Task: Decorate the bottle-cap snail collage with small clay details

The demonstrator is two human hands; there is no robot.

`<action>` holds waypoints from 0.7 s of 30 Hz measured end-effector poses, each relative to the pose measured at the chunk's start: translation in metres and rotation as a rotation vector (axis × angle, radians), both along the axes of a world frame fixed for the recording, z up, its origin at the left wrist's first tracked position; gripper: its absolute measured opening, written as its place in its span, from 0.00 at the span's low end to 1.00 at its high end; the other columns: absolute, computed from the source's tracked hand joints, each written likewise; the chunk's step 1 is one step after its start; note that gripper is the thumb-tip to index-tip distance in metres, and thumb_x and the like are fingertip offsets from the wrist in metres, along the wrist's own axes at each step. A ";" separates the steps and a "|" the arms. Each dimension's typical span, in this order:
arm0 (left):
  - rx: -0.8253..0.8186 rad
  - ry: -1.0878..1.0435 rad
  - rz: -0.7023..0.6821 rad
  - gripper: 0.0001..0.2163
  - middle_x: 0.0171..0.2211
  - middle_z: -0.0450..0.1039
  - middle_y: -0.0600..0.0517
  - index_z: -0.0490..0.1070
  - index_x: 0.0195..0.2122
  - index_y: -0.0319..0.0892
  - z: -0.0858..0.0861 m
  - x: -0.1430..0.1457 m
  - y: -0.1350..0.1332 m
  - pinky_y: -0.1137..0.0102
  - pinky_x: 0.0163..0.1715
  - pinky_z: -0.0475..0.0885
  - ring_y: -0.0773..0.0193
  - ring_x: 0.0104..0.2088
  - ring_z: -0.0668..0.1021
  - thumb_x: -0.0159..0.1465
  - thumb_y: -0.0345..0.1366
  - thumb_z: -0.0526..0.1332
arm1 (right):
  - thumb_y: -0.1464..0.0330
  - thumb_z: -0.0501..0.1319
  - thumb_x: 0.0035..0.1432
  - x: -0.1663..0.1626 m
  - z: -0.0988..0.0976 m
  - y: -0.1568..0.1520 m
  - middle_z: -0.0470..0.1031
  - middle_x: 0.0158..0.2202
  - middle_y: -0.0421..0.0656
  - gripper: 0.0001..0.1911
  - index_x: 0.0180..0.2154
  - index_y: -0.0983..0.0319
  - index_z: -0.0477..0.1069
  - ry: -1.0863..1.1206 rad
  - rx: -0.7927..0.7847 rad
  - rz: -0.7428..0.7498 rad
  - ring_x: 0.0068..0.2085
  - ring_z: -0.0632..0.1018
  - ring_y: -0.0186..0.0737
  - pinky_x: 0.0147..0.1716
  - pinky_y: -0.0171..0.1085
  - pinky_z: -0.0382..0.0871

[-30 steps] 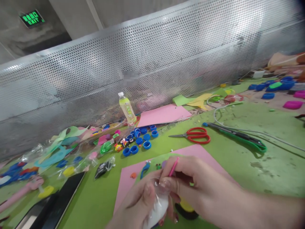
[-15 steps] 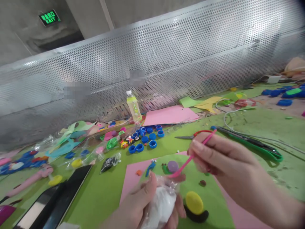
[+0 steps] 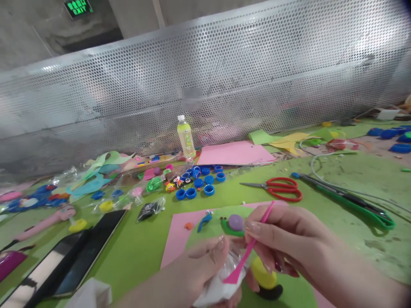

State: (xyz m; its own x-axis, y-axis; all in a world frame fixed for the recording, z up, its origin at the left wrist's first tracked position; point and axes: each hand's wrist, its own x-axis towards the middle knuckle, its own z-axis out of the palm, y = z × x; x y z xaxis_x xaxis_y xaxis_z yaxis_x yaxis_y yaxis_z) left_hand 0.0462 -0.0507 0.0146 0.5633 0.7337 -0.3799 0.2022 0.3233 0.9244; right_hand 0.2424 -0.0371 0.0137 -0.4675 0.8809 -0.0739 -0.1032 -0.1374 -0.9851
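My left hand (image 3: 199, 263) is closed around a clear plastic bag of white modelling clay (image 3: 216, 291) at the bottom centre. Between the thumb and fingers of my right hand (image 3: 282, 239) is a pink plastic modelling tool (image 3: 248, 252). Its wide flat end lies over the white clay; whether it touches the clay I cannot tell. Under both hands is pink and green paper (image 3: 170, 239) bearing clay pieces: a purple and green snail (image 3: 236, 222), a blue figure (image 3: 205, 219), an orange bit (image 3: 188, 226), and a yellow oval above a black curve (image 3: 271, 292), partly covered by my right hand.
Red-handled scissors (image 3: 282, 188) and a green utility knife (image 3: 353, 201) lie to the right. Several blue caps (image 3: 208, 189) sit beyond the paper, before an upright drink bottle (image 3: 186, 137). Black phone-like slabs (image 3: 86, 252) lie at left. A perforated metal panel (image 3: 224, 77) closes the back.
My right hand has come down and left, bringing the tool's flat end over the white clay. The scissors, partly covered before, now show fully. The camera view has shifted slightly.
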 end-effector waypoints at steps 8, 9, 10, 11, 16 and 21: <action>0.032 0.041 -0.004 0.29 0.23 0.68 0.55 0.73 0.45 0.45 -0.005 -0.002 -0.003 0.75 0.23 0.61 0.68 0.22 0.66 0.61 0.64 0.50 | 0.54 0.64 0.55 -0.001 0.010 -0.008 0.70 0.17 0.39 0.21 0.20 0.63 0.69 -0.056 -0.021 -0.062 0.20 0.64 0.29 0.20 0.31 0.53; 0.041 0.057 -0.009 0.29 0.24 0.68 0.54 0.74 0.43 0.45 -0.004 -0.003 -0.003 0.74 0.23 0.62 0.67 0.23 0.67 0.62 0.64 0.49 | 0.55 0.64 0.56 -0.001 0.010 -0.009 0.70 0.17 0.39 0.21 0.20 0.63 0.69 -0.056 -0.020 -0.062 0.20 0.64 0.29 0.20 0.31 0.53; 0.047 0.074 -0.016 0.28 0.25 0.69 0.54 0.74 0.41 0.45 -0.004 -0.004 -0.003 0.74 0.24 0.63 0.67 0.24 0.68 0.62 0.64 0.49 | 0.56 0.64 0.56 -0.001 0.009 -0.009 0.69 0.17 0.38 0.21 0.20 0.62 0.69 -0.060 -0.014 -0.055 0.20 0.64 0.30 0.20 0.31 0.53; 0.051 0.086 -0.018 0.28 0.25 0.69 0.54 0.75 0.39 0.44 -0.004 -0.005 -0.003 0.73 0.25 0.63 0.66 0.24 0.68 0.62 0.63 0.48 | 0.56 0.63 0.57 0.000 0.008 -0.009 0.69 0.17 0.38 0.20 0.20 0.62 0.69 -0.063 -0.006 -0.042 0.20 0.64 0.30 0.19 0.30 0.53; 0.045 0.110 -0.055 0.30 0.26 0.68 0.53 0.73 0.40 0.43 -0.006 -0.006 -0.002 0.73 0.25 0.62 0.66 0.24 0.68 0.62 0.65 0.47 | 0.59 0.60 0.61 0.002 0.007 -0.007 0.69 0.18 0.37 0.18 0.22 0.61 0.69 -0.041 0.105 0.018 0.20 0.65 0.29 0.20 0.29 0.57; 0.047 0.177 -0.088 0.29 0.27 0.67 0.54 0.71 0.48 0.45 0.001 -0.005 -0.004 0.74 0.24 0.59 0.68 0.25 0.65 0.65 0.62 0.45 | 0.57 0.62 0.59 0.000 0.011 -0.011 0.68 0.17 0.38 0.20 0.20 0.61 0.69 -0.085 0.147 -0.049 0.20 0.66 0.31 0.19 0.31 0.58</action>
